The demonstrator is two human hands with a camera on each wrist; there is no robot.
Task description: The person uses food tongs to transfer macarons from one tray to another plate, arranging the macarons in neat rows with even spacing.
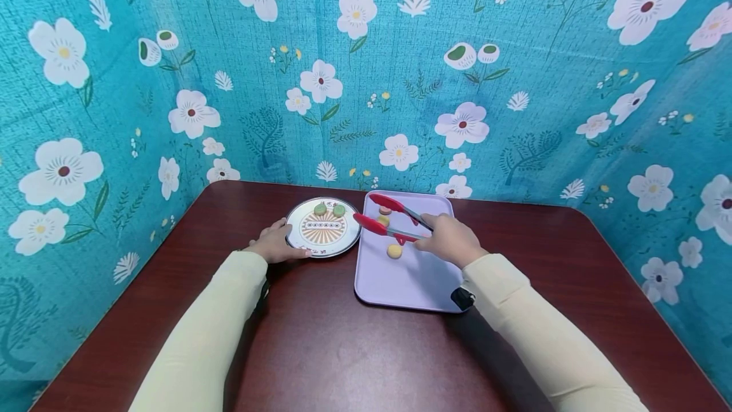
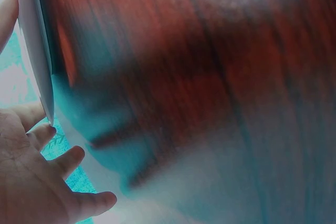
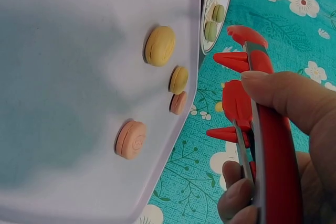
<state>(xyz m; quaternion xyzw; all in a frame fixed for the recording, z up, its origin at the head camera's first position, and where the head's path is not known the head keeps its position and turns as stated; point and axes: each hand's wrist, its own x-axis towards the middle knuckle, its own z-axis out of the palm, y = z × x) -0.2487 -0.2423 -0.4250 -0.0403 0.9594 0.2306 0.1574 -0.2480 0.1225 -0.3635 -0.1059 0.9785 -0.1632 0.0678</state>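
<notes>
My left hand (image 1: 273, 243) holds the rim of a round white plate (image 1: 297, 234), thumb at the near edge and fingers along the left side. Two green macarons (image 1: 329, 210) sit on the plate's far part. In my right hand (image 1: 452, 240) is a pair of tongs (image 1: 372, 224) with red heads and metal arms, spread apart over the lilac tray (image 1: 400, 285). Nothing is between the tongs' heads. On the tray, the right wrist view shows two yellow macarons (image 3: 160, 45) and two pink macarons (image 3: 131, 140); one yellow and one pink lie side by side.
Plate and tray lie close together on a dark red-brown table (image 1: 320, 348). A teal flowered cloth (image 1: 366, 81) hangs behind the table and along its sides. The tray has a raised rim.
</notes>
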